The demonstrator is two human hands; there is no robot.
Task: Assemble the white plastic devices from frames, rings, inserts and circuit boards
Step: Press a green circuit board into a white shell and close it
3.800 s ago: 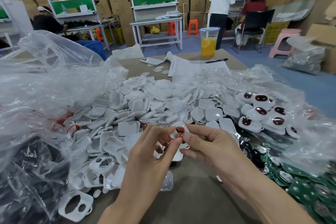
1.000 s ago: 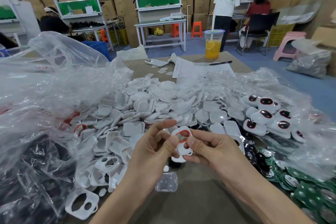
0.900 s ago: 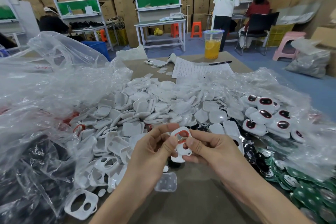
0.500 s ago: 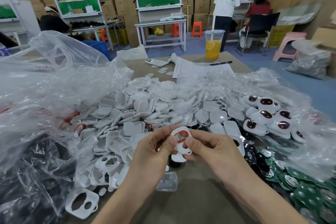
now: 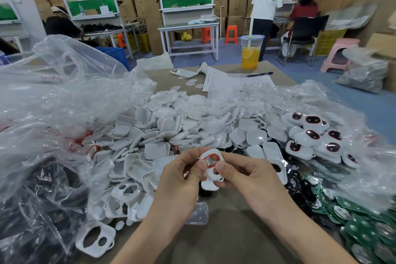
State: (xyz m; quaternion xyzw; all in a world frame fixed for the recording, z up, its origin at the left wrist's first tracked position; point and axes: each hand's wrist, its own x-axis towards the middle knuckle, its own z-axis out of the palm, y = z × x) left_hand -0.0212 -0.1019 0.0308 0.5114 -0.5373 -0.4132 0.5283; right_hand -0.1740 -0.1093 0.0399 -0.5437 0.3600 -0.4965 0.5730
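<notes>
1. From the head view I see both hands meeting over the near middle of the brown table [image 5: 225, 240]. The left hand [image 5: 182, 180] and right hand [image 5: 246, 176] pinch one white frame [image 5: 211, 166] between them, held above the tabletop.
2. Left hand: fingers curled, thumb tip pressed on the frame's left edge. Right hand: thumb on the frame's right side, fingers wrapped behind it. Both are closed on the frame.
3. A red ring [image 5: 211, 157] sits in the frame's upper opening. I cannot tell whether it is fully seated.
4. Behind the hands lies a broad pile of white shells [image 5: 171, 126], spread across the table's middle.
5. To the left of the hands, empty frames [image 5: 95, 241] with two cut-outs lie at the pile's near edge; loose red rings [image 5: 93, 149] show among the shells further left.
6. A clear insert [image 5: 198, 213] lies flat on the table just below the left wrist.
7. To the right, finished devices [image 5: 312, 135] with dark, red-rimmed faces are heaped on clear plastic sheeting [image 5: 321, 100].
8. Green circuit boards [image 5: 364, 227] are stacked at the near right corner, partly under the sheeting.
9. Far end of the table: a phone [image 5: 183, 73], a ruled paper sheet [image 5: 233, 81], a pen [image 5: 259, 74] and a cup of orange drink [image 5: 250, 52].
10. A large clear bag [image 5: 53, 96] covers the left side.
</notes>
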